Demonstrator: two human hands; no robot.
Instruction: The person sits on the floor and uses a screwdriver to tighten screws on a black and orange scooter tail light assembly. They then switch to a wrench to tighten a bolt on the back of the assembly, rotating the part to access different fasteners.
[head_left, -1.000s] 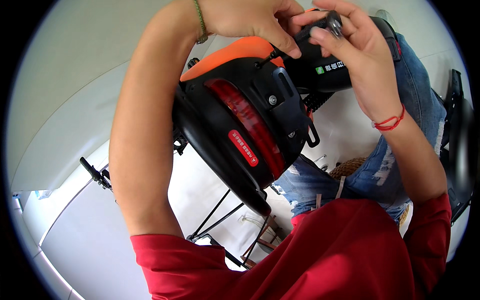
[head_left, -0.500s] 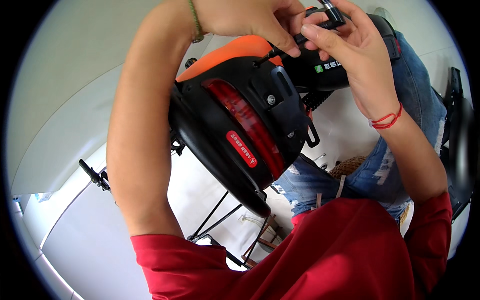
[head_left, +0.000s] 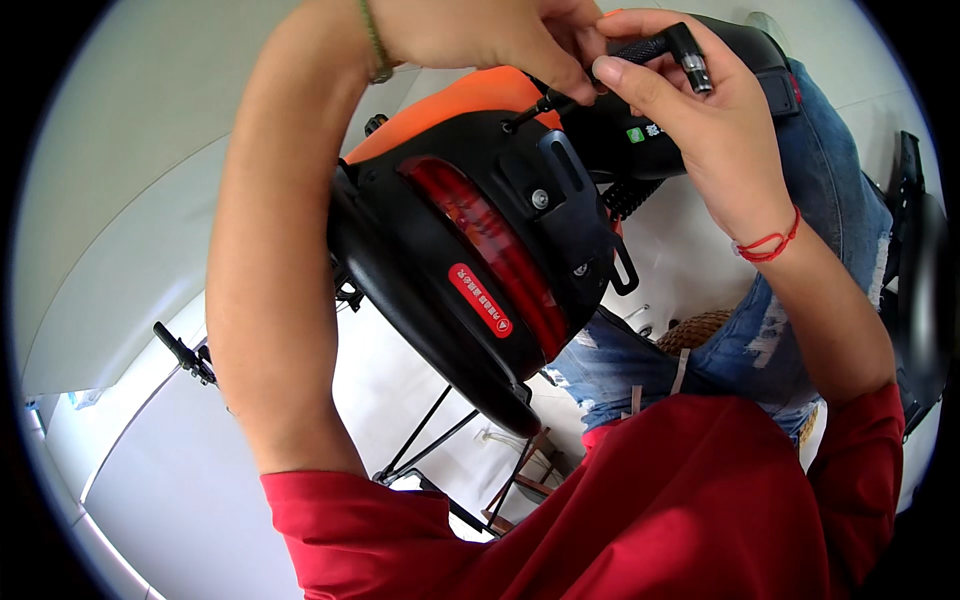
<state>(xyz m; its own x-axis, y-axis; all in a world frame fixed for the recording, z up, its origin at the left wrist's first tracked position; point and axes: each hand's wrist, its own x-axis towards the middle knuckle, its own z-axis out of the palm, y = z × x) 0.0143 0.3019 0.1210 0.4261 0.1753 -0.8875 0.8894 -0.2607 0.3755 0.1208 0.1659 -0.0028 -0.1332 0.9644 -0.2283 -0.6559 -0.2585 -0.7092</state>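
Note:
A black screwdriver (head_left: 645, 48) with a bent, L-shaped end and knurled grip slants down to a hole in a black plastic tail housing (head_left: 390, 205). My left hand (head_left: 510, 35) pinches its shaft with thumb and fingers, just above the housing. My right hand (head_left: 725, 115) holds the grip between thumb and fingers, beside the bent end. The housing carries a long red tail light (head_left: 485, 250) and a red sticker (head_left: 480, 300). Bolted onto it is a slotted black bracket (head_left: 570, 165). Part of the shaft is hidden behind my left fingers.
An orange panel (head_left: 440, 105) joins the housing, with a black rounded cover (head_left: 625, 145) to its right. A corrugated black tube (head_left: 632, 198) runs below the cover. My jeans-clad leg (head_left: 830, 200) is at the right. A black handlebar grip (head_left: 175, 343) shows far left.
The screwdriver's bent end has swung round from pointing up to pointing down at the right. My right fingers have shifted with it. The tip stays at the same hole.

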